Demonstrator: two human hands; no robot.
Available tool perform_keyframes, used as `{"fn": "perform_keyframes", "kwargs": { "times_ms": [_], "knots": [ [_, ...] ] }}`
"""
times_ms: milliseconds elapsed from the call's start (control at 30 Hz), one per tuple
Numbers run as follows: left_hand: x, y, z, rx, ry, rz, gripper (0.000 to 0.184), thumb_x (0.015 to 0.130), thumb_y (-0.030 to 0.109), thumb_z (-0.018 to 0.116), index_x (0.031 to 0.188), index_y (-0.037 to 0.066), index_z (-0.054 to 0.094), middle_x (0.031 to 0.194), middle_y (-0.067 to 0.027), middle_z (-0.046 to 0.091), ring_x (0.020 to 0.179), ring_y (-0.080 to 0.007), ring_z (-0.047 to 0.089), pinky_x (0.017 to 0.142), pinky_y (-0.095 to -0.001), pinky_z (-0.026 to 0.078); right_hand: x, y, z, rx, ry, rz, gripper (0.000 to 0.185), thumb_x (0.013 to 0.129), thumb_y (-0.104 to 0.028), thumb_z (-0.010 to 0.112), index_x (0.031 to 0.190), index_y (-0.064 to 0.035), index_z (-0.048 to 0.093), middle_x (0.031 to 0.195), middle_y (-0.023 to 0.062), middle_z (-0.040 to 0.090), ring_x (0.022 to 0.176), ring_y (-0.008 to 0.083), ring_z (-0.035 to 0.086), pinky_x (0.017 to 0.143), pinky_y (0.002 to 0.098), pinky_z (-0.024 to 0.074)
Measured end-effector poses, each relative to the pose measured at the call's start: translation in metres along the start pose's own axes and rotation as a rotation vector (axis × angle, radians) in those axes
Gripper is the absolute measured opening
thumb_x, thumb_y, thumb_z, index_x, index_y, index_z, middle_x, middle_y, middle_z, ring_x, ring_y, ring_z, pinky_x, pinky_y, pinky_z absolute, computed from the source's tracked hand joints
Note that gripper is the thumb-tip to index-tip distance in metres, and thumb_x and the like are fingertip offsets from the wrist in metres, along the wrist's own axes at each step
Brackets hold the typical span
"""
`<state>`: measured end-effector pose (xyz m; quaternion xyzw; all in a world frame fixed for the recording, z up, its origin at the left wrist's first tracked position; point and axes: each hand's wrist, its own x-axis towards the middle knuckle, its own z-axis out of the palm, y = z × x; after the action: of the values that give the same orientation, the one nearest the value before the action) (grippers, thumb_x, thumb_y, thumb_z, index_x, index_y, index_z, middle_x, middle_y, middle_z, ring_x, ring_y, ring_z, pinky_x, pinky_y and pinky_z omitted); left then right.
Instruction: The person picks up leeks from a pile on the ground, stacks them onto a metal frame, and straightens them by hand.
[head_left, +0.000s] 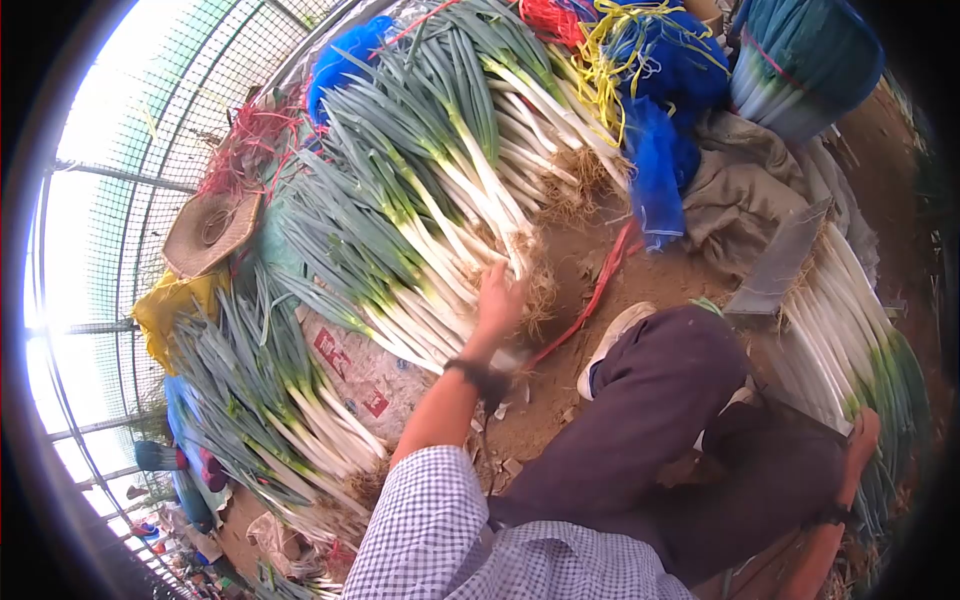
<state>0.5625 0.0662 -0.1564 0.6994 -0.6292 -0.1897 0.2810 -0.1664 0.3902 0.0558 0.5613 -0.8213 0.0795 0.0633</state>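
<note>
A broad pile of leeks [430, 230] lies with green leaves to the upper left and white, rooted ends toward the middle. My left hand [500, 301] is at the root ends, its fingers bent around a white stalk; the fingertips are partly hidden. At the right, my right hand [862, 436] touches the outer side of a leek bundle [840, 330], where white turns to green. Its fingers are mostly hidden. A flat metal plate [780, 262] stands at the bundle's root end. Another leek pile [290, 420] lies at the lower left.
Red twine [590, 297] lies on the soil by my shoe [612, 345]. Blue netting [665, 150], yellow strings [605, 70] and brown sacking [745, 190] are behind. A straw hat [210, 232] sits by the mesh wall [150, 120]. My bent legs [650, 410] fill the lower middle.
</note>
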Motion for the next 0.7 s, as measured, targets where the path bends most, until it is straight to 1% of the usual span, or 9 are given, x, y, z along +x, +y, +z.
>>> {"fn": "perform_keyframes", "kwargs": {
  "times_ms": [100, 133, 167, 200, 300, 400, 500, 600, 700],
  "knots": [
    [-0.079, -0.059, -0.059, -0.081, -0.33, -0.36, 0.028, 0.088, 0.023, 0.065, 0.099, -0.001, 0.073, 0.089, -0.0211, 0.071, 0.09, -0.035, 0.07, 0.084, -0.0429, 0.053, -0.002, 0.011, -0.001, 0.005, -0.04, 0.008, 0.024, 0.099, -0.006, 0.056, 0.118, 0.0045, 0.065, 0.12, 0.0211, 0.065, 0.114, 0.0373, 0.06, 0.101, 0.0425, 0.0453],
    [-0.119, -0.106, -0.065, -0.181, -0.339, -0.494, 0.026, 0.086, 0.021, 0.065, 0.097, -0.002, 0.072, 0.085, -0.0222, 0.071, 0.081, -0.0349, 0.071, 0.078, -0.0444, 0.053, -0.001, 0.022, -0.001, -0.012, -0.066, 0.003, 0.025, 0.1, -0.007, 0.056, 0.12, 0.0032, 0.065, 0.121, 0.0199, 0.065, 0.115, 0.0354, 0.061, 0.101, 0.0412, 0.0455],
    [-0.154, -0.151, -0.072, -0.049, -0.362, -0.622, 0.026, 0.088, 0.022, 0.064, 0.091, -0.003, 0.072, 0.082, -0.0196, 0.072, 0.074, -0.0301, 0.071, 0.068, -0.0416, 0.054, 0.001, 0.027, -0.002, -0.033, -0.088, -0.002, 0.025, 0.101, -0.008, 0.056, 0.122, 0.002, 0.065, 0.123, 0.0186, 0.065, 0.116, 0.0336, 0.061, 0.101, 0.0399, 0.0456],
    [-0.172, -0.14, -0.101, -0.323, -0.37, -0.953, 0.035, 0.093, 0.028, 0.062, 0.099, -0.005, 0.071, 0.08, -0.0163, 0.071, 0.071, -0.0286, 0.07, 0.06, -0.0385, 0.054, 0.004, 0.026, -0.004, -0.046, -0.099, 0.042, 0.026, 0.101, -0.008, 0.056, 0.123, 0.0014, 0.065, 0.123, 0.0183, 0.066, 0.115, 0.0334, 0.061, 0.101, 0.0398, 0.046],
    [-0.244, -0.266, -0.095, -0.854, -0.276, -1.296, 0.042, 0.097, 0.032, 0.061, 0.11, -0.008, 0.066, 0.08, -0.0139, 0.068, 0.069, -0.0275, 0.069, 0.054, -0.0355, 0.053, 0.012, 0.016, -0.009, -0.104, -0.141, 0.131, 0.027, 0.101, -0.009, 0.057, 0.125, -0.0007, 0.066, 0.124, 0.0175, 0.066, 0.115, 0.0332, 0.062, 0.1, 0.0398, 0.047],
    [-0.202, -0.175, -0.099, -0.704, -0.056, -1.259, 0.049, 0.096, 0.034, 0.064, 0.119, -0.01, 0.06, 0.081, -0.0155, 0.067, 0.069, -0.029, 0.068, 0.053, -0.0388, 0.053, 0.016, 0.028, -0.009, -0.156, -0.184, 0.133, 0.029, 0.099, -0.01, 0.058, 0.126, -0.0026, 0.066, 0.125, 0.0175, 0.066, 0.115, 0.0347, 0.063, 0.099, 0.0406, 0.0477],
    [-0.16, -0.15, -0.077, -0.682, -0.091, -1.247, 0.051, 0.101, 0.036, 0.06, 0.128, -0.007, 0.054, 0.092, -0.0238, 0.069, 0.079, -0.0366, 0.07, 0.061, -0.0446, 0.055, 0.017, 0.027, -0.012, -0.165, -0.176, 0.107, 0.031, 0.095, -0.009, 0.059, 0.125, -0.0031, 0.065, 0.121, 0.0179, 0.067, 0.112, 0.0373, 0.063, 0.097, 0.0428, 0.0481],
    [-0.168, -0.22, -0.035, -0.488, -0.038, -1.122, 0.039, 0.095, 0.028, 0.067, 0.113, -0.006, 0.064, 0.088, -0.0183, 0.07, 0.071, -0.0288, 0.069, 0.058, -0.041, 0.054, 0.014, 0.027, -0.015, -0.176, -0.164, 0.063, 0.033, 0.094, -0.007, 0.058, 0.126, -0.0038, 0.065, 0.121, 0.0185, 0.068, 0.113, 0.0379, 0.063, 0.097, 0.0436, 0.0483],
    [-0.178, -0.221, -0.055, -0.336, 0.104, -1.026, 0.022, 0.09, 0.018, 0.064, 0.095, -0.004, 0.066, 0.079, -0.012, 0.067, 0.058, -0.0207, 0.063, 0.048, -0.0363, 0.048, 0.01, 0.037, -0.013, -0.167, -0.17, 0.07, 0.035, 0.093, -0.004, 0.057, 0.127, -0.0043, 0.065, 0.122, 0.0192, 0.067, 0.116, 0.0384, 0.063, 0.098, 0.0442, 0.0483]
  ]
}}
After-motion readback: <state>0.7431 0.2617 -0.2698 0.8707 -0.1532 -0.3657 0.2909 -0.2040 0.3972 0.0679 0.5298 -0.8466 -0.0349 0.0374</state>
